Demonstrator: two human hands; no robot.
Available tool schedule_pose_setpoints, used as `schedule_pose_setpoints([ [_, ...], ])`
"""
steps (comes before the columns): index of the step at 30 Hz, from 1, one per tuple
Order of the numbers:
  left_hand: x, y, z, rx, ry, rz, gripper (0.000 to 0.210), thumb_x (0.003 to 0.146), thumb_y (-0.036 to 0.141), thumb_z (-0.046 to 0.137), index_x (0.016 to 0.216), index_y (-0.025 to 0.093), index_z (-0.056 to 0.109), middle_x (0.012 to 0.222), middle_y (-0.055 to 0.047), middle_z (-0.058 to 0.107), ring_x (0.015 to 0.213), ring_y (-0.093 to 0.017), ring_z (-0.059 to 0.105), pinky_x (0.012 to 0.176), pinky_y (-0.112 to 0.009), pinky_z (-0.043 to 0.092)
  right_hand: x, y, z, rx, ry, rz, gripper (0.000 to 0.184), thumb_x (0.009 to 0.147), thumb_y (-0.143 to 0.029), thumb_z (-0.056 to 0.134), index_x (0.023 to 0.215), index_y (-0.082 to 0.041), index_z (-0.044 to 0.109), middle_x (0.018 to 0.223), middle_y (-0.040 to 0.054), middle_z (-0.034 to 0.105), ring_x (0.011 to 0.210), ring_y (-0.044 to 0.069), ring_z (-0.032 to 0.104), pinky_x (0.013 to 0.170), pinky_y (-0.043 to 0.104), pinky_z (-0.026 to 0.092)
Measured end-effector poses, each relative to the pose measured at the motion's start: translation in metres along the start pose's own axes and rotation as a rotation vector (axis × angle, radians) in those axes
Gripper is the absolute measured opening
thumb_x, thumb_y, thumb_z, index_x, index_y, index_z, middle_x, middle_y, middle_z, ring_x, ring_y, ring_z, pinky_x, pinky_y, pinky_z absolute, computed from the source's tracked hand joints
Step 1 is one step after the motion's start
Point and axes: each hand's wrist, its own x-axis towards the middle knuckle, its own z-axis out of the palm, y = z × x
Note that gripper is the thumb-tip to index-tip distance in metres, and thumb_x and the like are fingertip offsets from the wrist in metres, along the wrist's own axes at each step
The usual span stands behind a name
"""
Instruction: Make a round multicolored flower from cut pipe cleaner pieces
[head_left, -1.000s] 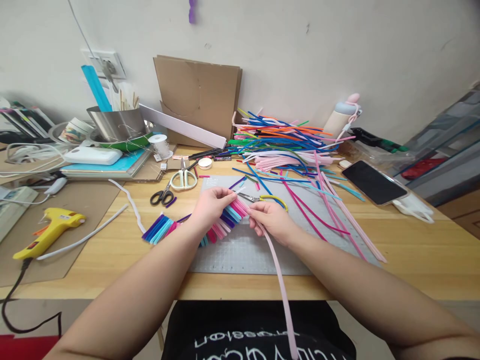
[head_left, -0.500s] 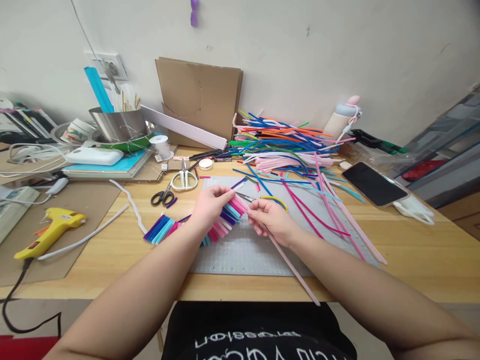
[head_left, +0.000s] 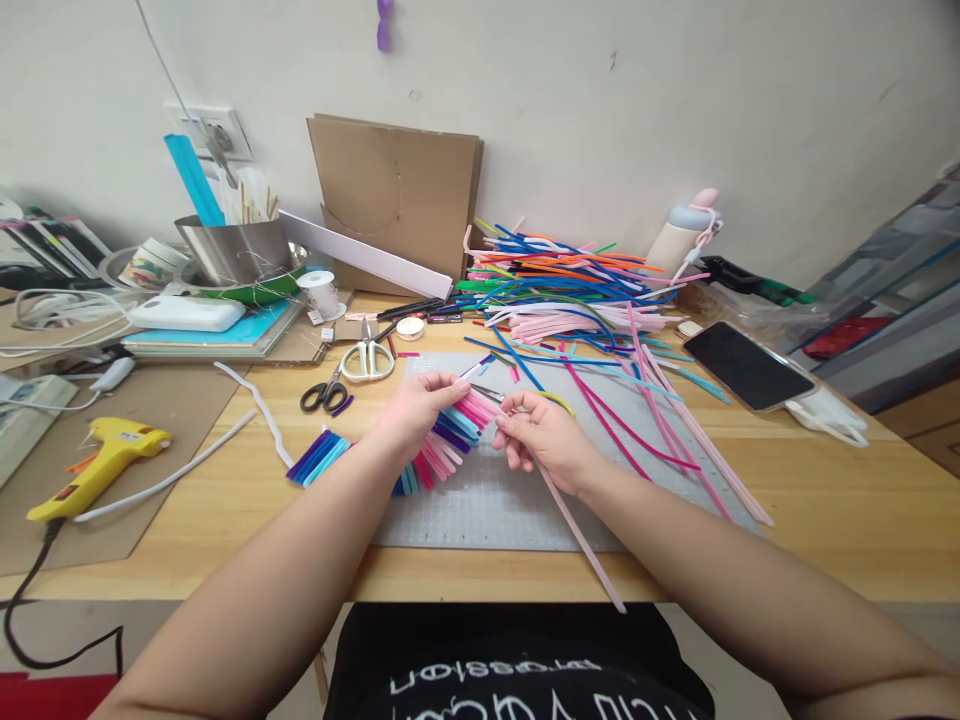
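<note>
Over the grey mat (head_left: 480, 515), my left hand (head_left: 421, 408) pinches a fringe (head_left: 444, 452) already many pieces long, my right hand (head_left: 546, 438) a still-long pink strip (head_left: 574, 523).

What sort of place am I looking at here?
Most likely a craft workspace, perhaps at home, though the room itself barely shows. The signs are a heap of coloured pipe cleaners, a yellow glue gun and a gridded cutting mat on the wooden tabletop.
</note>
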Motion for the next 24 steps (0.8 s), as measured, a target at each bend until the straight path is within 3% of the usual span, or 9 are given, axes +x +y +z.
schedule_pose_setpoints([
  [14, -0.0001, 0.0032, -0.0007, 0.139, 0.039, 0.047, 0.025, 0.066, 0.035, 0.073, 0.068, 0.013, 0.060, 0.059, 0.001, 0.056, 0.053, -0.008, 0.048, 0.053, -0.022, 0.037, -0.0061, -0.0069, 0.0064, 0.007, -0.035, -0.011, 0.030, 0.071, -0.038, 0.069, 0.081, -0.018, 0.049, 0.064, -0.0039, 0.061, 0.043, 0.007, 0.054, 0.032, 0.014, 0.033],
  [19, -0.0008, 0.0038, 0.0002, 0.116, 0.029, 0.037, 0.025, 0.066, 0.035, 0.073, 0.068, 0.013, 0.061, 0.060, 0.001, 0.057, 0.052, -0.008, 0.048, 0.052, -0.022, 0.036, -0.0050, -0.0047, 0.0046, -0.013, -0.037, 0.013, 0.029, 0.071, -0.037, 0.069, 0.080, -0.017, 0.050, 0.063, -0.0023, 0.062, 0.043, 0.007, 0.054, 0.033, 0.014, 0.034],
  [24, -0.0014, 0.0056, 0.0022, 0.030, -0.014, 0.025, 0.022, 0.063, 0.030, 0.075, 0.063, 0.013, 0.061, 0.056, 0.002, 0.056, 0.050, -0.007, 0.046, 0.051, -0.021, 0.034, -0.0049, -0.0040, 0.0035, -0.084, -0.080, -0.065, 0.026, 0.073, -0.036, 0.068, 0.079, -0.018, 0.051, 0.066, -0.0015, 0.062, 0.047, 0.008, 0.056, 0.035, 0.015, 0.038],
])
